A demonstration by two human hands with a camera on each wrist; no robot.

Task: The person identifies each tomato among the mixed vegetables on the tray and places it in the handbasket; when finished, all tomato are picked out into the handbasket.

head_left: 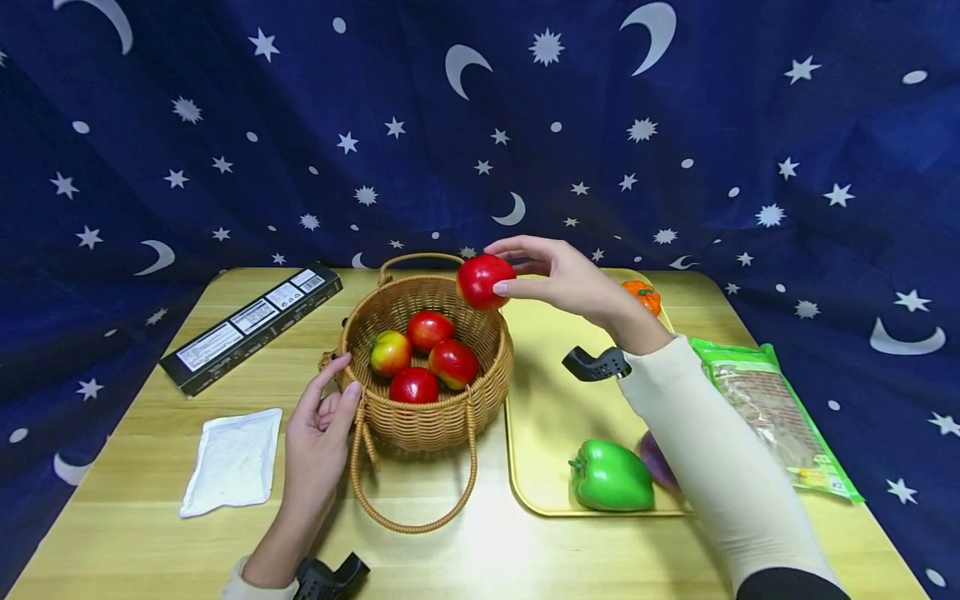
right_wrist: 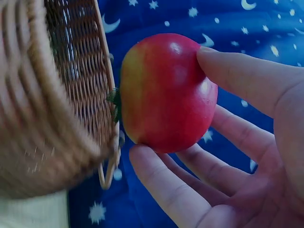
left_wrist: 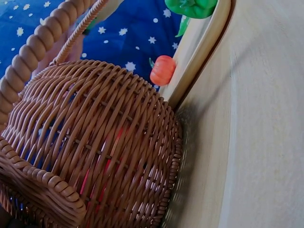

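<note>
My right hand (head_left: 573,283) holds a red apple (head_left: 486,281) with a yellow side between thumb and fingers, over the right part of the rim of a wicker basket (head_left: 427,425). In the right wrist view the thumb presses on one side of the apple (right_wrist: 168,92) and fingertips on the other. Several red and yellow apples (head_left: 453,364) lie inside the basket. My left hand (head_left: 318,446) touches the basket's left rim with its index finger and thumb, the other fingers bent. Its fingers are not visible in the left wrist view, where the basket's woven side (left_wrist: 104,142) fills much of the picture.
One basket handle (head_left: 412,529) hangs down in front, another (head_left: 420,257) stands behind. On the right, a yellow tray (head_left: 547,467) bears a green bell pepper (head_left: 613,477), a purple item (head_left: 658,462) and a small orange pumpkin (head_left: 643,295). Around lie a green-edged packet (head_left: 780,417), black box (head_left: 251,327) and white pouch (head_left: 232,462).
</note>
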